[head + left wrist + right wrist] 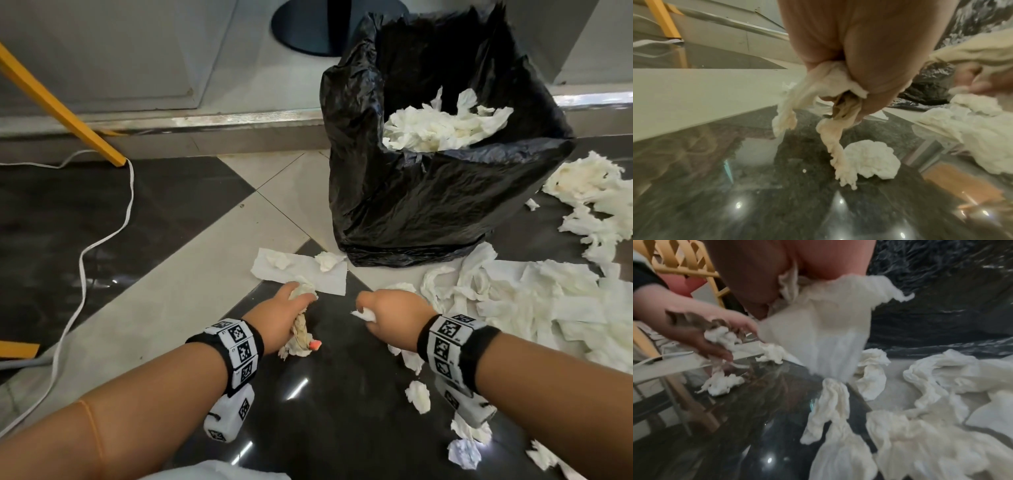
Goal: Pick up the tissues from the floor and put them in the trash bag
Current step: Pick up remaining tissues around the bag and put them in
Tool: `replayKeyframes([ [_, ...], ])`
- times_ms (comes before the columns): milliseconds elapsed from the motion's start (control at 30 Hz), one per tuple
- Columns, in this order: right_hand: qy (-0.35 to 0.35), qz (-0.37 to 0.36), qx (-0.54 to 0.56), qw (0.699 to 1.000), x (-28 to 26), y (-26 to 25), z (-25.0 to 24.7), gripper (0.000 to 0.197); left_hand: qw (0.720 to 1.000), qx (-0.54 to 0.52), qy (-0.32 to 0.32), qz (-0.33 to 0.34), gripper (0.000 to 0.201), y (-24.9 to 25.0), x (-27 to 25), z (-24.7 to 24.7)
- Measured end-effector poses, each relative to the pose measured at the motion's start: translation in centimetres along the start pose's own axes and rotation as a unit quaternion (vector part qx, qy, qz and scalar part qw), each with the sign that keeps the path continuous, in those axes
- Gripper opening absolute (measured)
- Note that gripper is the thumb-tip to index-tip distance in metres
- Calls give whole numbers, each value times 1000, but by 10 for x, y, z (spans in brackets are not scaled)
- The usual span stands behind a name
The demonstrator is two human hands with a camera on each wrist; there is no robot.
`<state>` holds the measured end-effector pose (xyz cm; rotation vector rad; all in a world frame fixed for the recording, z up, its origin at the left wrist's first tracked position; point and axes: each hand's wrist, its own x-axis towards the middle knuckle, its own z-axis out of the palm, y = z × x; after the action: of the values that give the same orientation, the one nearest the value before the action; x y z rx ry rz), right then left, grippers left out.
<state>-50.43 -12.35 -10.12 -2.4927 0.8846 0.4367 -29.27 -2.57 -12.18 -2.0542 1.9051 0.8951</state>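
Observation:
The black trash bag [445,192] stands open ahead, with white tissues [442,126] lying inside it. Just above the dark floor tile, my left hand [294,308] grips a crumpled, stained tissue wad [830,91]; a twisted strand [838,154] hangs from it. My right hand [383,311] grips a white tissue [828,321] whose lower end trails to the floor. A flat tissue sheet [301,270] lies just beyond my left hand. Many loose tissues [548,301] cover the floor to the right of the bag. My fingertips are hidden by the tissue in both wrist views.
A white cable [102,240] curls across the floor on the left, beside a yellow leg [61,106]. A metal threshold [205,120] runs behind the bag. Small tissue scraps [418,397] lie below my right wrist. A crumpled ball [869,159] sits under my left hand.

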Motion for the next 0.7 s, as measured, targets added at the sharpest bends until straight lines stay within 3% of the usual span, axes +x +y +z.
replayKeyframes([
  [67, 22, 7, 13, 1000, -2, 1, -7, 25, 1000, 14, -21, -5, 79, -3, 11, 6],
  [267, 45, 11, 43, 998, 7, 4, -19, 23, 992, 99, -59, 46, 33, -5, 15, 12],
  [400, 70, 18, 51, 996, 29, 1, -29, 28, 998, 31, -31, 41, 18, -4, 6, 5],
  [533, 72, 28, 19, 997, 67, -4, -25, 38, 998, -7, -36, 45, 27, -4, -18, -3],
  [700, -10, 68, -24, 997, 115, -21, -3, 65, 997, 5, -60, 41, 25, -19, -57, 3],
])
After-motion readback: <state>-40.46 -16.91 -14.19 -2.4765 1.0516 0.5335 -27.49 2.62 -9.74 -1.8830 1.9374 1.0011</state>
